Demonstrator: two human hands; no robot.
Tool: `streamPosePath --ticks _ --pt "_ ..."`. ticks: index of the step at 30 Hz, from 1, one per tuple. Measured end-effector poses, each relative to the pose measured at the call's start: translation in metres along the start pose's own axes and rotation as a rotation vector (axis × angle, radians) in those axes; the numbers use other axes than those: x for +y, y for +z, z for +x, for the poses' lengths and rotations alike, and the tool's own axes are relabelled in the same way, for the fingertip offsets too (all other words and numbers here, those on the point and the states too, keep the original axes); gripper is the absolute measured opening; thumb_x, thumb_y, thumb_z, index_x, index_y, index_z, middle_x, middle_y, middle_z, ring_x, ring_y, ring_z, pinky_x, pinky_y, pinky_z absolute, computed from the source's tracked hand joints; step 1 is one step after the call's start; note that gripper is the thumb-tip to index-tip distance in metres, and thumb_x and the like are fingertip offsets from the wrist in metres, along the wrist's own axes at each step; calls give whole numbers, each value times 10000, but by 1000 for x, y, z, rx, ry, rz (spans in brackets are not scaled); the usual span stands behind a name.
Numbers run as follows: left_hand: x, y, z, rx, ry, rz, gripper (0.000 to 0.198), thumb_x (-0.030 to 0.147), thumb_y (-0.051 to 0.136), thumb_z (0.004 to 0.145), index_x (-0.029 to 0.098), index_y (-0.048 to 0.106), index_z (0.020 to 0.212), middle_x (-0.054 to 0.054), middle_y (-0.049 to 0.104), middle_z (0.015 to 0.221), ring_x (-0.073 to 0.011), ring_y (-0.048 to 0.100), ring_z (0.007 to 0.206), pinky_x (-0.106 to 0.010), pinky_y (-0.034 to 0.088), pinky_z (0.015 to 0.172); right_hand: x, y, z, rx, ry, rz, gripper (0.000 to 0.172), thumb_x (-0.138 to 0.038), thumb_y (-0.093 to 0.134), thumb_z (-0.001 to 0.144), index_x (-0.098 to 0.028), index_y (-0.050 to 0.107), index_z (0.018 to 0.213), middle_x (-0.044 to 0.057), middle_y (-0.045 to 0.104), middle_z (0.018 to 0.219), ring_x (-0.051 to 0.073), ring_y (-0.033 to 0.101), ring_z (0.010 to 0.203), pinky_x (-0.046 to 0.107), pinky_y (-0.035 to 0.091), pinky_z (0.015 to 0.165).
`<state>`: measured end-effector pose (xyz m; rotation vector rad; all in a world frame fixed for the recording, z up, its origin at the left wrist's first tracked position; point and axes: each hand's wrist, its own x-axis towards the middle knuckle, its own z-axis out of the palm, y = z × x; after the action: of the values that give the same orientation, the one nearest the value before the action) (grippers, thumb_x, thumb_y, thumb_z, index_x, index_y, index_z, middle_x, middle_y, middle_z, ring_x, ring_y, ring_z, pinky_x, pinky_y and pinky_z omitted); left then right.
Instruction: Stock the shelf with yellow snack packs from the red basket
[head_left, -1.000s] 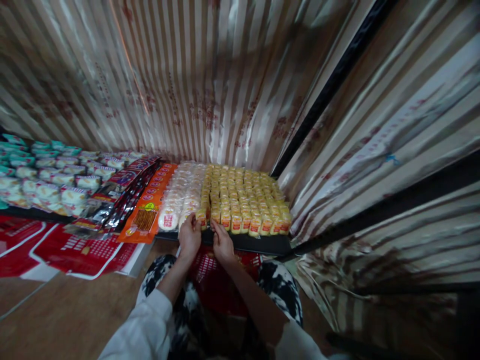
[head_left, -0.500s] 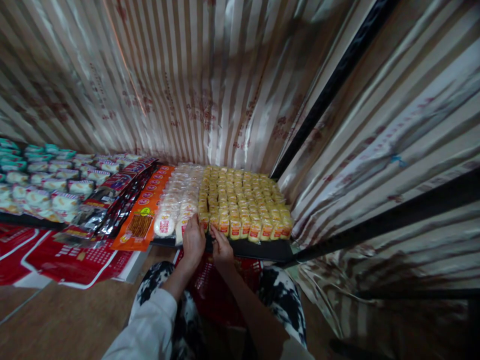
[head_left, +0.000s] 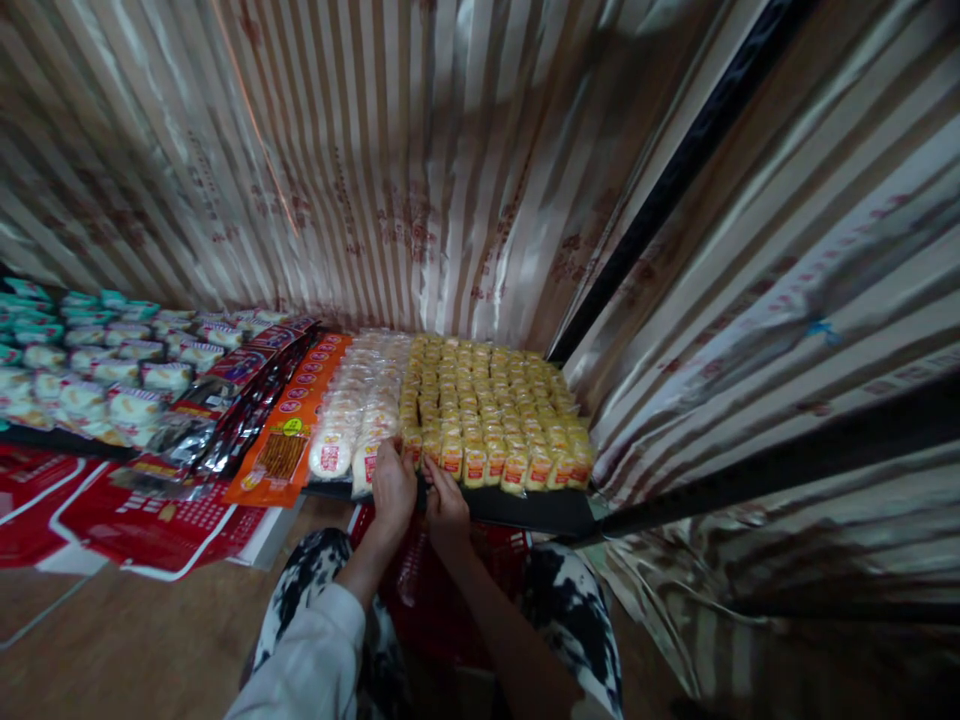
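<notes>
Both my hands are at the front edge of a low black shelf (head_left: 525, 505). My left hand (head_left: 393, 487) is curled, its fingers closed on a small yellow snack pack (head_left: 414, 447) at the front left corner of a dense block of yellow packs (head_left: 487, 400). My right hand (head_left: 447, 503) sits beside it, fingers bent and pinched at the shelf edge below the front row; what it holds is hidden. White round packs (head_left: 352, 410) lie in rows just left of my left hand.
An orange packet (head_left: 289, 435) and dark foil packets (head_left: 232, 400) lie further left, then rows of green-and-white packs (head_left: 82, 360). Red printed cardboard (head_left: 150, 515) lies on the wooden floor. A red basket (head_left: 442, 580) rests between my knees. Striped foil sheeting covers the walls.
My hands have drawn closer together at the front row of yellow packs. The left hand has shifted right from the white packs onto the corner yellow pack. The view has tilted slightly.
</notes>
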<state>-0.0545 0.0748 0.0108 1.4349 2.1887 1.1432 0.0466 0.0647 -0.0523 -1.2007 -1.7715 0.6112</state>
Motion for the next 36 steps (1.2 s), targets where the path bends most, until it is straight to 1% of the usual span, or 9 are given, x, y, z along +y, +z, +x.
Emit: streamPosePath --ticks 6,9,11,15,20,26,30,33,36 --pt "-5 5 -9 87 58 29 143 205 425 841 144 490 953 -119 535 964 -225 550 901 -362 464 770 -9 -3 -1 6 1 11 535 -109 298 804 -207 467 1302 58 602 1161 143 584 1012 304 466 920" --pt "-10 12 -18 40 100 31 164 224 397 865 159 493 981 -97 534 941 -221 546 914 -358 459 794 -9 -4 -1 -11 3 0 535 -112 302 807 -222 464 1305 47 580 1207 144 565 1057 311 448 949" --pt "-13 16 -21 4 109 23 195 231 382 875 163 489 1023 -97 541 973 -221 544 945 -355 452 820 -8 -4 0 -19 6 -9 533 -112 303 807 -221 467 1302 42 565 1234 147 548 1089 320 430 973" --pt "-14 19 -20 -3 44 5 219 239 381 877 141 491 1039 -113 553 1005 -222 545 965 -353 449 833 -8 -3 0 -22 16 -23 530 -113 312 799 -212 481 1292 45 571 1226 152 544 1101 330 425 982" --pt "-6 17 -18 3 -38 49 220 248 374 881 129 506 1010 -123 559 973 -222 564 917 -341 455 784 -7 -4 2 -39 12 -12 523 -121 319 792 -198 500 1277 60 583 1204 162 547 1098 330 436 969" --pt "-6 12 -18 -9 -37 44 220 261 386 880 152 502 1031 -99 556 984 -204 571 906 -317 454 771 -9 -3 5 -73 10 6 525 -122 335 798 -223 484 1291 54 610 1153 147 587 1016 290 478 911" --pt "-9 12 -16 22 -20 -12 200 242 397 871 149 502 1013 -94 551 961 -208 559 923 -326 456 789 -12 0 9 -100 23 0 566 -92 335 775 -236 462 1307 45 595 1176 137 561 1068 277 457 938" --pt "-10 12 -14 23 -10 -17 180 221 406 864 145 504 995 -93 544 939 -208 560 901 -331 460 781 -13 0 11 -101 40 -7 553 -93 336 771 -232 489 1285 47 604 1151 140 562 1060 279 456 937" --pt "-9 11 -14 9 -14 2 189 223 404 869 140 506 1005 -95 546 936 -211 562 882 -330 466 757 -13 -1 11 -93 38 8 524 -101 350 769 -220 524 1249 58 623 1093 147 586 997 279 480 898"
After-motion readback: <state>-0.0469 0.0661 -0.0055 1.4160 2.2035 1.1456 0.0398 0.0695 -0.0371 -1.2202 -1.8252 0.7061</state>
